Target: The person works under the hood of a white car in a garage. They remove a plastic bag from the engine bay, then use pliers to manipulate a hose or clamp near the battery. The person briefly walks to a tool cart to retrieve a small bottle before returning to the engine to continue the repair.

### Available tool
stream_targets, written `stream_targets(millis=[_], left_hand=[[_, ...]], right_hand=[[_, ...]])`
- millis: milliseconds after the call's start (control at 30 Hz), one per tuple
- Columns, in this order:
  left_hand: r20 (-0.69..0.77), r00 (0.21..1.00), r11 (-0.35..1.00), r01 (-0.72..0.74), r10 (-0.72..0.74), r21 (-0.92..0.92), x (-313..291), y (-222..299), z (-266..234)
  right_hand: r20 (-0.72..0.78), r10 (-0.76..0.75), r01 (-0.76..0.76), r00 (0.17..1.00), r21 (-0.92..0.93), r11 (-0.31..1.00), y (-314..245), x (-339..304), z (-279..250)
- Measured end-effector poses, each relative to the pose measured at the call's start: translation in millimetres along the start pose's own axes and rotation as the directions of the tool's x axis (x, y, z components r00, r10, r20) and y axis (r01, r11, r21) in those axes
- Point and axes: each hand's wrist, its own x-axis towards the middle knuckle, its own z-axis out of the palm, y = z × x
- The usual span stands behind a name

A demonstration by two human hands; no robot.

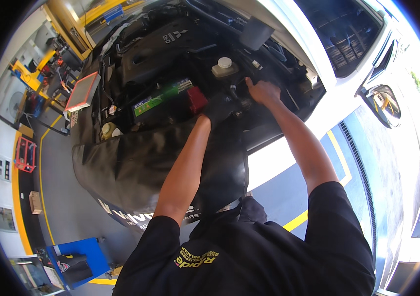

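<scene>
I can't tell whether the black-gloved left hand (218,109) or bare right hand (264,92) is closed on anything; left of both, in the engine bay (200,56), the green-labelled battery (163,98) points lengthwise from near left to far right.
</scene>
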Motion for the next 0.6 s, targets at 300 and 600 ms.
stream_targets(millis=[300, 600], left_hand=[[-0.039, 0.998, 0.997, -0.06, 0.058, -0.052, 11, -30, 0], [-0.078, 0.997, 0.996, -0.019, 0.026, 0.084, 15, -29, 4]], right_hand=[[-0.006, -0.022, 0.023, 1.0, 0.054, 0.998, -3, -1, 5], [-0.075, -0.01, 0.017, 0.997, 0.103, 0.994, 11, 12, 15]])
